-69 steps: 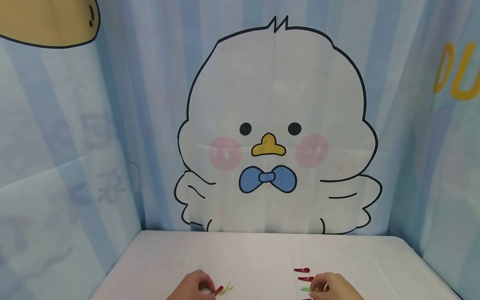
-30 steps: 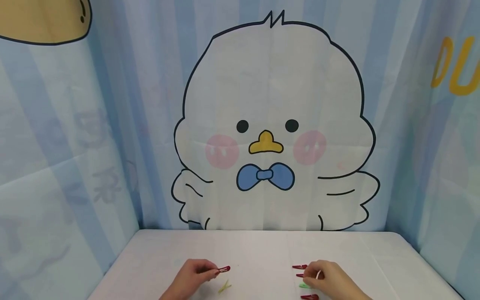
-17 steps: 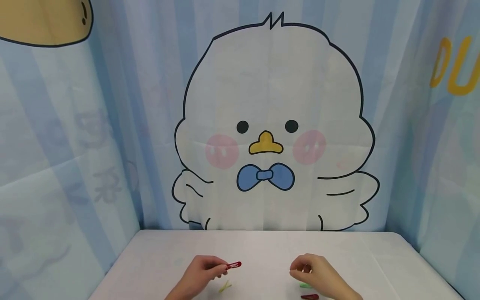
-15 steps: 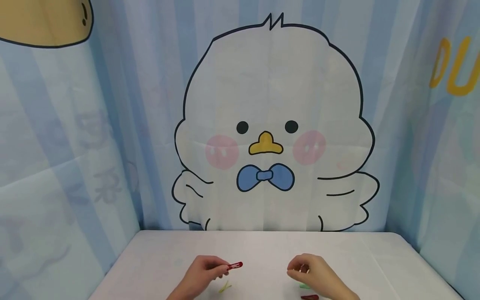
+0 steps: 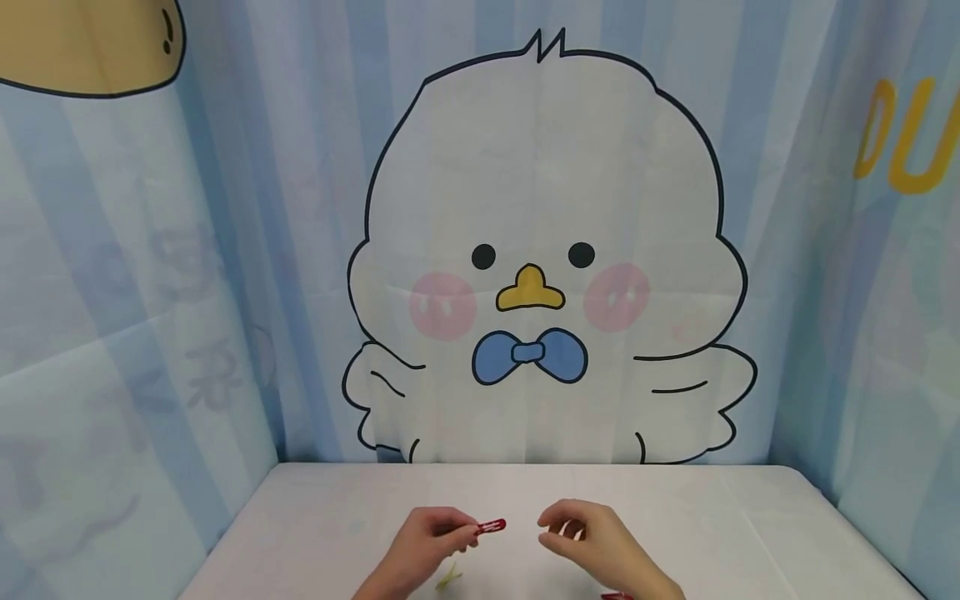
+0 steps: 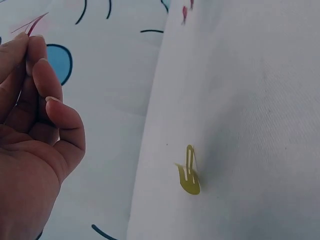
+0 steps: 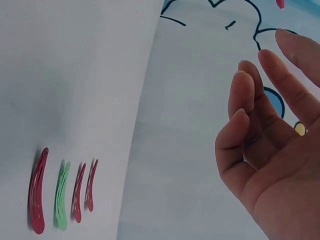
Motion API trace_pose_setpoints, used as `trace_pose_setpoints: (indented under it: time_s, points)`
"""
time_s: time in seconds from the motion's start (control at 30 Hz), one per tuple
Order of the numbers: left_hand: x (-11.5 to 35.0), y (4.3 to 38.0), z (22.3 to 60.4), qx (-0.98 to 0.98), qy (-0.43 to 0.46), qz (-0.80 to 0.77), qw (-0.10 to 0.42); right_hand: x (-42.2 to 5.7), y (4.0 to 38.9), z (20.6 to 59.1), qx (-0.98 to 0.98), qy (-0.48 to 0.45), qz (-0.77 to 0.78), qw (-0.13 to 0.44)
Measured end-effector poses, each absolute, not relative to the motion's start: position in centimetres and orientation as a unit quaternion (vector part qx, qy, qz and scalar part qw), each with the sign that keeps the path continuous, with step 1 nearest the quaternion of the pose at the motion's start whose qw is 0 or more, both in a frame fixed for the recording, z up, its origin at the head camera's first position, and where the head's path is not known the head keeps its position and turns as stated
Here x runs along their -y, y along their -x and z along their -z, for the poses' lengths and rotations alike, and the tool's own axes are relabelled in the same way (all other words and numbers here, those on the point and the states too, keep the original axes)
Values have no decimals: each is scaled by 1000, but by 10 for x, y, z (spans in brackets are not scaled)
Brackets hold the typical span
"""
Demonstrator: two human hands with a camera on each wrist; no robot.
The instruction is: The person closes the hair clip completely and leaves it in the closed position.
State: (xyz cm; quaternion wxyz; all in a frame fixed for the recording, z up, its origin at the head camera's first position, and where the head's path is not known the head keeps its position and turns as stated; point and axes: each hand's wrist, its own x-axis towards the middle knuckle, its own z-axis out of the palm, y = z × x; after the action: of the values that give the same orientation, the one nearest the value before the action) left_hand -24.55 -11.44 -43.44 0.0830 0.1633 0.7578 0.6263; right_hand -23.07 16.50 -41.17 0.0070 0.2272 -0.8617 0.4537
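Between thumb and index finger my left hand point(image 5: 429, 543) pinches a red snap hair clip point(image 5: 492, 526), raised over the table. The left wrist view shows that clip point(image 6: 37, 23) edge-on, its two leaves spread in a V. Facing it from the right is my right hand point(image 5: 588, 537), holding nothing, thumb and index finger apart with a small gap to the clip's tip. Below the left hand a yellow hair clip point(image 6: 191, 182) lies on the table with its leaves sprung apart.
In the right wrist view, a row on the white table point(image 5: 712, 517) has a large red clip point(image 7: 37, 195), a green clip point(image 7: 62, 200) and two smaller red clips point(image 7: 78, 195). A curtain with a cartoon duck point(image 5: 536, 167) hangs behind the table.
My left hand has lifted the red clip from beside the yellow one and carried it right. My right hand has left the row of clips and come left toward it.
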Motion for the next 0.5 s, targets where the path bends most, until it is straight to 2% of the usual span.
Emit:
trace_pose_setpoints:
  time_s: [0.5]
  points:
    - [98, 246, 434, -721, -173, -664, 95, -139, 230, 414, 797, -245, -551, 25]
